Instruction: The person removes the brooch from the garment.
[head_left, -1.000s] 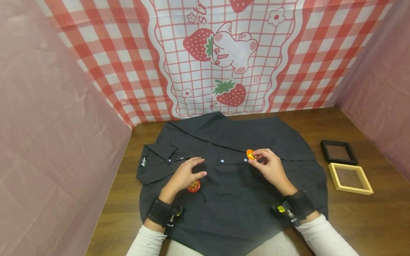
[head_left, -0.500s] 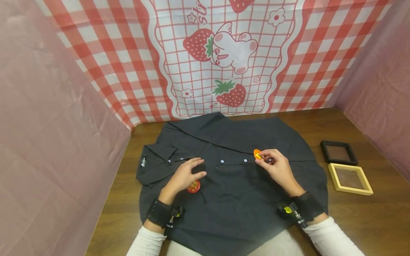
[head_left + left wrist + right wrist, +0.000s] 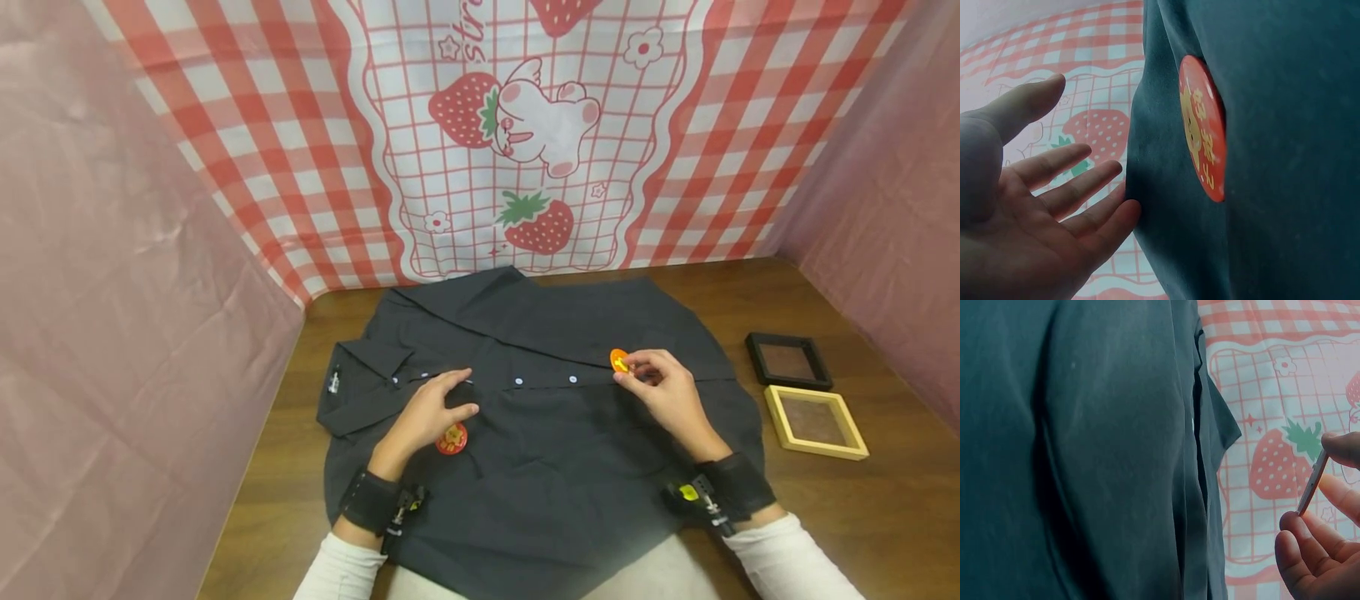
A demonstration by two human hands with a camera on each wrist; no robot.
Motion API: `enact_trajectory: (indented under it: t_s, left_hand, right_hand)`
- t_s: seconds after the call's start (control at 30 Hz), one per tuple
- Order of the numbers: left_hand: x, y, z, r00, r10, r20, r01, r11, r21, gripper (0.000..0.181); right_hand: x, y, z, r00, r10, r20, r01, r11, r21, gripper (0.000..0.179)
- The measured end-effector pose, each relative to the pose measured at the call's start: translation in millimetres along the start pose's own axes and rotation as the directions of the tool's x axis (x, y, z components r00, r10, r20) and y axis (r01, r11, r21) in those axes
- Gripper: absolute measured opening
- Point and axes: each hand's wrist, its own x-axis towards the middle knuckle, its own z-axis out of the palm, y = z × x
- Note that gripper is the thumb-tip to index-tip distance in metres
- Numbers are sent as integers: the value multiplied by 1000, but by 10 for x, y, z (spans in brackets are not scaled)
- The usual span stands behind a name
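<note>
A dark grey button-up shirt (image 3: 540, 458) lies spread on the table, its collar to the left. My right hand (image 3: 669, 393) pinches a round orange badge (image 3: 618, 361) with a yellow figure between thumb and fingers, over the shirt's button placket. In the right wrist view this badge (image 3: 1312, 484) appears edge-on, held off the cloth. A red round badge (image 3: 452, 439) with a yellow figure sits on the near half of the shirt front. Close beside it, my left hand (image 3: 429, 414) hovers with fingers apart and holds nothing; the left wrist view shows its spread fingers (image 3: 1100, 219).
On the right of the wooden table (image 3: 817, 517) lie a black frame (image 3: 757, 358) and a light yellow frame (image 3: 783, 425), side by side. A checked strawberry cloth (image 3: 337, 167) hangs at the back. Pink cloth (image 3: 150, 292) walls off the sides.
My right hand has moved to the right along the placket with the orange badge in its fingers. The left hand stays almost still near the red badge.
</note>
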Motion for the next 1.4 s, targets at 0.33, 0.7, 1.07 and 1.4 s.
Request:
enact_trajectory:
  t_s: [0.33, 0.7, 1.07, 1.4]
  left_hand:
    - [-58, -19, -16, 999, 21, -31, -21, 1000, -5, 55]
    - [-85, -44, -38, 1000, -2, -31, 2, 1000, 15, 58]
    - [-84, -71, -33, 999, -26, -25, 27, 998, 50, 62]
    - [-92, -110, -10, 999, -40, -17, 41, 998, 53, 64]
  right_hand:
    - [-25, 73, -108, 999, 40, -5, -40, 998, -43, 25]
    - [-48, 118, -230, 998, 51, -36, -53, 997, -52, 26]
    - [-64, 182, -331, 996, 77, -54, -81, 993, -87, 28]
    - [-36, 265, -448, 991, 99, -89, -107, 990, -89, 31]
